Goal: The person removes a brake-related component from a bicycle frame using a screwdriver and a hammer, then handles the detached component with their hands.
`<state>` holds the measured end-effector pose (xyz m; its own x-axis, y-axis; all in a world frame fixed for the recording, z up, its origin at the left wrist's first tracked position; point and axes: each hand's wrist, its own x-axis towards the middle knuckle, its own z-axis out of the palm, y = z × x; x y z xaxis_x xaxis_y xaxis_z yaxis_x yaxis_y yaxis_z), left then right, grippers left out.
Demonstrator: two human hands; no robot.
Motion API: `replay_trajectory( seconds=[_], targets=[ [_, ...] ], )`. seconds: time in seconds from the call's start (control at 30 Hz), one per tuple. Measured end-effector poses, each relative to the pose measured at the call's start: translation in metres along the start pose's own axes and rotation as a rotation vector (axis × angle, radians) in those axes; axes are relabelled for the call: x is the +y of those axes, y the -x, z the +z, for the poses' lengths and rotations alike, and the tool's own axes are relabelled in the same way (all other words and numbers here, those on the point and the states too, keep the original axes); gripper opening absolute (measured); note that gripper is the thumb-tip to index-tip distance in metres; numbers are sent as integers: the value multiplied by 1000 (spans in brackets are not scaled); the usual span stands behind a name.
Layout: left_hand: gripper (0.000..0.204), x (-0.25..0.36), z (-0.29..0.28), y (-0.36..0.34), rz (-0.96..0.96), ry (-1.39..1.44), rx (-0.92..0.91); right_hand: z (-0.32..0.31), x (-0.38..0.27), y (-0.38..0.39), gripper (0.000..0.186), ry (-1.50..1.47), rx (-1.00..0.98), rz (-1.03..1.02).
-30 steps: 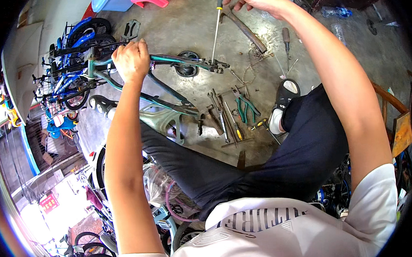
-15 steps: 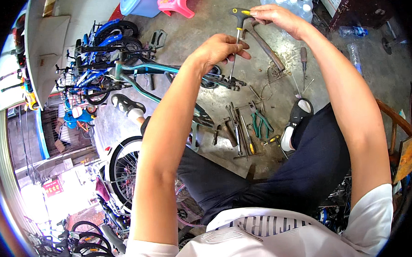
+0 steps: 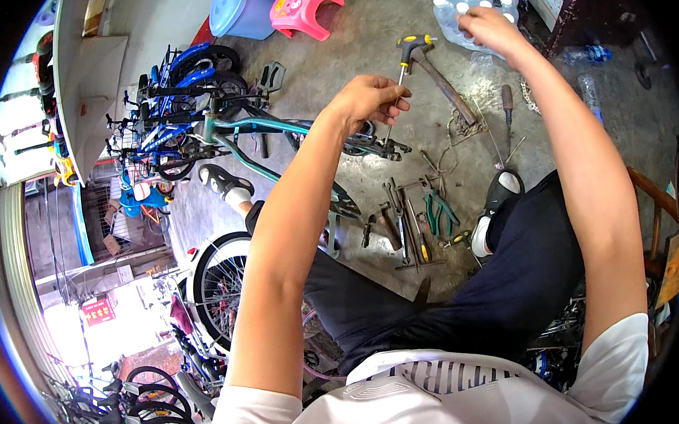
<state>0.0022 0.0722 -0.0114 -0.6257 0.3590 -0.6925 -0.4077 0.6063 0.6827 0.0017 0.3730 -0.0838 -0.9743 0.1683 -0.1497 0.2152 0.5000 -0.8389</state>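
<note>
My left hand [image 3: 373,104] is closed round the thin shaft of a T-handle hex key [image 3: 417,42], which has a black and yellow grip. The shaft slants down to the end of a teal bicycle frame [image 3: 254,125], where the tip meets dark metal parts [image 3: 382,146]. My right hand [image 3: 493,32] is off the handle, to its right, with loosely bent fingers and nothing visible in them. A hammer [image 3: 446,88] lies on the floor beyond the hex key, its head partly hidden behind the handle.
Several tools lie on the floor, among them green-handled pliers [image 3: 439,213] and a screwdriver [image 3: 508,110]. Bottled water [image 3: 474,9], a pink stool [image 3: 304,10] and a blue tub [image 3: 241,15] stand farther off. Blue bicycles [image 3: 186,75] fill the left, and a white-fendered wheel [image 3: 220,285] is nearer.
My right hand has let go of the hex key handle and moved right. My left hand stays on the shaft. The whole view has shifted slightly.
</note>
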Motion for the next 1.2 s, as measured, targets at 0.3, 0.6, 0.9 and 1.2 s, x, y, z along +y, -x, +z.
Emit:
replay_trajectory(
  seconds=[0.3, 0.6, 0.9, 1.2],
  targets=[
    [26, 6, 2, -2, -54, -140, -17, 26, -32, 47, 41, 488, -517, -60],
    [22, -4, -8, -7, -14, -84, 28, 113, -59, 111, 25, -301, -566, 180],
    [23, -3, 1, 4, -22, 118, -1, 124, -69, 138, 22, -455, -719, 287],
    [22, -3, 7, -7, -22, -154, 46, 126, -76, 139, 25, -555, -731, 325]
  ],
)
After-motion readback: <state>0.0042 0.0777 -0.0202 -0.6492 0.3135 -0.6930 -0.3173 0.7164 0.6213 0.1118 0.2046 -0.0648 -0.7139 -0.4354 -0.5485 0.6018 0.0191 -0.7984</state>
